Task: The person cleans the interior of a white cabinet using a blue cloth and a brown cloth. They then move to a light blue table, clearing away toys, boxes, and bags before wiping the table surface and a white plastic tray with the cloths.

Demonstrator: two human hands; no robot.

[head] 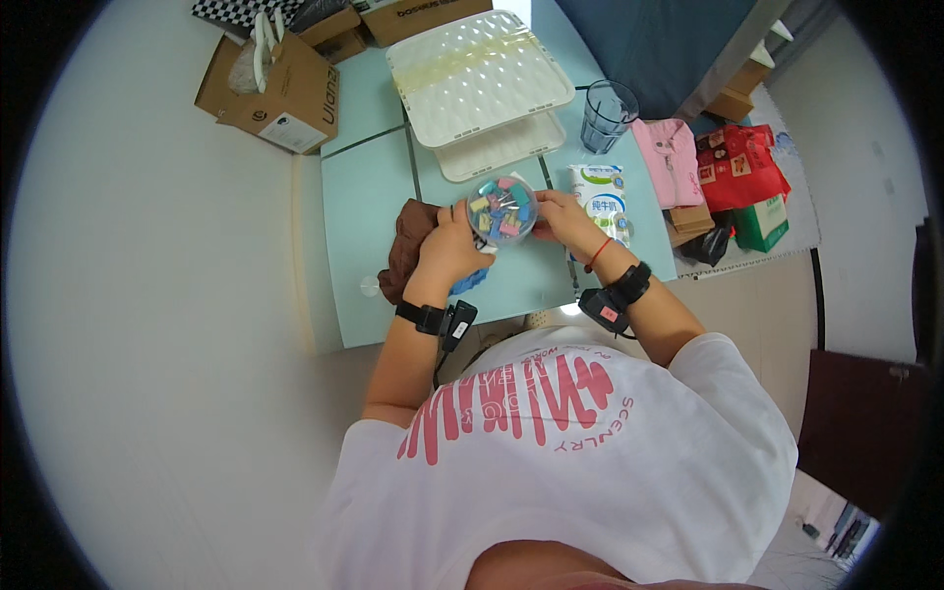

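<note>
A round clear container of small colourful binder clips (503, 209) is between my two hands, above the pale glass tabletop (369, 243). My left hand (451, 249) grips its left side, with a dark-and-white item partly hidden under the fingers. The fingers of my right hand (566, 221) touch its right rim. A brown cloth (408, 240) lies against my left hand, and a bit of blue material (470, 282) shows below that hand. To the right, partly behind my right wrist, lies a white milk packet (599, 193).
Beyond the container stands a white plastic rack (479, 81) with a taped top. A glass tumbler (606, 118) is at its right. A cardboard box (287, 96) stands at the far left. Past the right table edge are a pink garment (670, 162) and a red bag (741, 166).
</note>
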